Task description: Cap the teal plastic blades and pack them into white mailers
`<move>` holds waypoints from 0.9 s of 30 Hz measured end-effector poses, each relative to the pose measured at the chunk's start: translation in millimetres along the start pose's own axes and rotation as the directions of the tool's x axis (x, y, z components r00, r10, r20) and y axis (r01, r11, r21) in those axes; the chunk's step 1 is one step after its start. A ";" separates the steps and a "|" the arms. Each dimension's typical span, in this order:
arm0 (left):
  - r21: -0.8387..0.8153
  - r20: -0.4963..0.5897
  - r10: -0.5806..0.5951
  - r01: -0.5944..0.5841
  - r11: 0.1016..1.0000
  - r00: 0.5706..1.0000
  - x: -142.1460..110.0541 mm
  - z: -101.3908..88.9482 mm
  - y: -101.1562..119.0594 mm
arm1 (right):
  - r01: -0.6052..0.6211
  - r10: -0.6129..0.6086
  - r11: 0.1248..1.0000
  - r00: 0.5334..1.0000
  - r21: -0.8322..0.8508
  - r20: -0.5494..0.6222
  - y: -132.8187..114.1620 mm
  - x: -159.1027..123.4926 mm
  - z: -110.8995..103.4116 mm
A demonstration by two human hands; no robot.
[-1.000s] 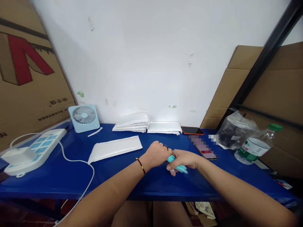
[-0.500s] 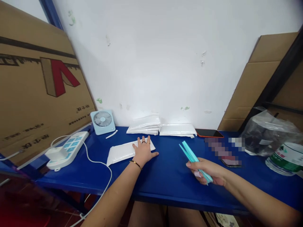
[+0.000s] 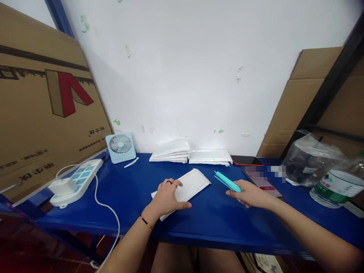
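Note:
My left hand (image 3: 165,198) is on a white padded envelope (image 3: 196,184), which lies slanted on the blue table near its front edge. The fingers curl over the envelope's left part, with the thumb at its near edge; the underside of the grip is hidden. In my right hand (image 3: 246,192) is a bundle of thin, flat turquoise strips (image 3: 226,181), held between thumb and fingers above the table, its free end pointing up and left towards the envelope. What kind of thing the strips are, I cannot tell.
Against the wall lie a taller stack of white envelopes (image 3: 170,151) and a lower one (image 3: 210,156). A phone (image 3: 247,160), another phone (image 3: 267,186), a bagged dark object (image 3: 307,161) and a bottle (image 3: 335,187) stand right; a fan (image 3: 121,148) and a power strip (image 3: 82,180) left.
My left hand has drawn the envelope towards me and turned it, its right end now pointing away. My right hand has shifted slightly with the turquoise strips, which now tilt lower. The view has moved a little.

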State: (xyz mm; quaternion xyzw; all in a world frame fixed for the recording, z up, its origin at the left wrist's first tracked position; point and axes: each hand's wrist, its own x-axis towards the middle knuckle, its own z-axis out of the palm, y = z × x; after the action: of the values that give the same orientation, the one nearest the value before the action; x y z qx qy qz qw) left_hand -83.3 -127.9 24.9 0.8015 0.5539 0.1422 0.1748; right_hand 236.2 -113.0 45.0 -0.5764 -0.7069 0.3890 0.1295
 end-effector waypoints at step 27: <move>0.176 0.289 0.242 -0.300 0.938 0.926 109.9 -5.7 6.1 | -0.030 -0.179 0.639 0.966 -0.769 -0.186 2.7 -0.1 -16.9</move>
State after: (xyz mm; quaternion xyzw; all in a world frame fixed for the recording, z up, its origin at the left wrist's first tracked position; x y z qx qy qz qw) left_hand -42.5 -26.1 36.4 0.8966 0.4213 -0.0038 0.1368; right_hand 248.8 -106.2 54.3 -0.5903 -0.8064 -0.0268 -0.0242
